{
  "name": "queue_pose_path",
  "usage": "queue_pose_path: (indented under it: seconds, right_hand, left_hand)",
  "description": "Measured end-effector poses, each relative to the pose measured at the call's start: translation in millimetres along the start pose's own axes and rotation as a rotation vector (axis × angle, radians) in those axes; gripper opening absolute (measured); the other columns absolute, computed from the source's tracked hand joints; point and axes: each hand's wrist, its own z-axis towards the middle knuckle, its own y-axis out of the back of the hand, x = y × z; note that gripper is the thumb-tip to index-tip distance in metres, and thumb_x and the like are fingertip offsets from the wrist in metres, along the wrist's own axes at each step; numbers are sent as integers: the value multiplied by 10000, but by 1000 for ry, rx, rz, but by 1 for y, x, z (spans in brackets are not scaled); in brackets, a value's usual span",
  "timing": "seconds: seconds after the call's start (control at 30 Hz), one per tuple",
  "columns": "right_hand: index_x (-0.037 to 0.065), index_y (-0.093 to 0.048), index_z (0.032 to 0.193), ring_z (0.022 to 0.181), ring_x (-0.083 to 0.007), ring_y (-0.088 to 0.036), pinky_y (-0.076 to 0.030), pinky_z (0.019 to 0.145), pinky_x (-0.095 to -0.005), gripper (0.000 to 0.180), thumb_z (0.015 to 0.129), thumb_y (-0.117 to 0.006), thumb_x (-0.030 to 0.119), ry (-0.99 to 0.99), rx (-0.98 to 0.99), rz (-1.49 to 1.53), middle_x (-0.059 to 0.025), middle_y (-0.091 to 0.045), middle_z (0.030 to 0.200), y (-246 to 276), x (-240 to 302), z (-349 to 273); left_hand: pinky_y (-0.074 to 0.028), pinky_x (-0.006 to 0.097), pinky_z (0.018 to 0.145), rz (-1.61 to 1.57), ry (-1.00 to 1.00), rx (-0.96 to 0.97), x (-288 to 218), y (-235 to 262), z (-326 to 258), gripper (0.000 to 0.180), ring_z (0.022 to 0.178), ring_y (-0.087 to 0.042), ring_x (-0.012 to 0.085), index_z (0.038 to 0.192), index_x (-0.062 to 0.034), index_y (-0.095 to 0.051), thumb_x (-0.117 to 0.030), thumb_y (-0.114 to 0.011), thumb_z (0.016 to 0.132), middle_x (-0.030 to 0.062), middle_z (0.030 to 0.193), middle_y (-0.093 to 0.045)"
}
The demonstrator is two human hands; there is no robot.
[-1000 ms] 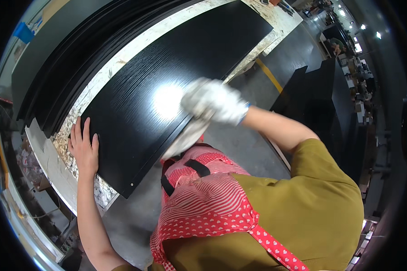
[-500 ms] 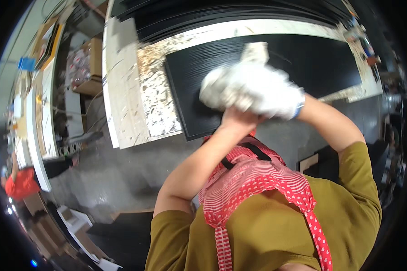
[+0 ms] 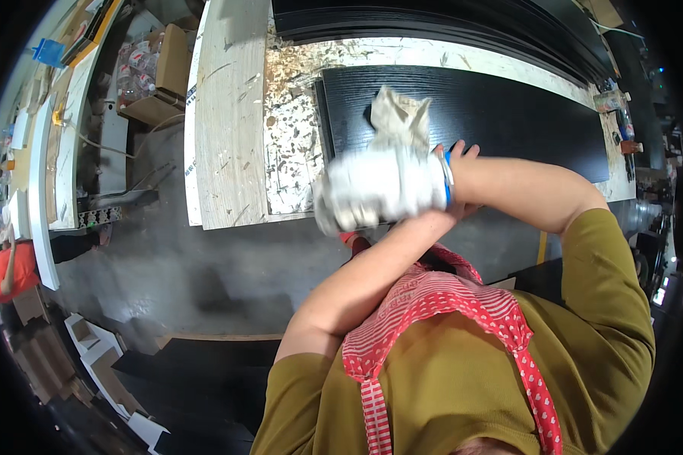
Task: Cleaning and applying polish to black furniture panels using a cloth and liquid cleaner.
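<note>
A black wood-grain panel (image 3: 531,125) lies flat on the paint-flecked workbench (image 3: 292,171). Over its near left part is my right hand (image 3: 387,186), in a white work glove with a blue cuff and blurred by motion. A crumpled off-white cloth (image 3: 404,120) sticks out from the far side of that glove, apparently gripped in it; the fingers' hold is partly hidden. My bare left hand (image 3: 463,152) passes beneath the right wrist, its spread fingertips showing beyond it over the panel. The right forearm covers the rest of that hand.
Several black boards (image 3: 448,26) are stacked along the bench's far side. Small bottles (image 3: 626,125) stand at its right end. To the left, a cardboard box (image 3: 163,72) holds clear plastic bottles, and a person in a red top (image 3: 11,269) is farther off. Dark boards (image 3: 197,379) lie low behind me.
My gloved right hand and the cloth have moved left and nearer to me across the panel. My left fingertips now show beyond the right wrist. The view has shifted.
</note>
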Motion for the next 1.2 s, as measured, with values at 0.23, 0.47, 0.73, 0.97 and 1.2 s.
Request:
queue_pose_path:
  seconds: [0.23,0.47,0.73,0.97,1.2]
  right_hand:
    - [114,-680,866,693,-249,-673,-550,608,-340,180,730,-566,142,-56,43,-228,-53,-666,721,-15,18,-2]
    - [97,-669,925,857,-323,-665,-535,731,-425,198,750,-607,29,-490,-286,-396,-122,-662,893,44,-73,31]
    - [124,-672,993,1007,-332,-647,-533,840,-419,267,761,-608,8,-797,-128,-192,-138,-633,1026,61,-67,35]
    - [67,-618,1024,942,-351,-628,-514,829,-419,249,779,-665,65,-649,-296,-310,-155,-632,927,37,-67,37]
    - [62,-601,1094,968,-386,-607,-505,865,-448,301,818,-652,171,-975,-472,-453,-190,-596,1060,52,-94,33]
  left_hand:
    - [-228,546,1135,89,-58,-131,1,-3,-1,660,1401,-322,325,1402,-146,-451,-471,-597,847,125,1506,-385]
    - [-186,492,1167,78,-62,119,-12,30,5,649,1395,-325,252,1385,-118,-485,-527,-577,889,92,1467,-433]
    - [-202,514,1167,42,-60,91,-17,34,2,630,1397,-330,273,1355,-87,-520,-502,-588,885,89,1464,-447]
    - [-172,515,1164,64,-21,161,-8,25,1,671,1424,-296,232,1425,-112,-447,-522,-555,904,81,1481,-428]
    - [-210,508,1148,138,-31,188,-6,26,4,654,1391,-345,220,1405,-111,-469,-508,-575,896,78,1423,-478]
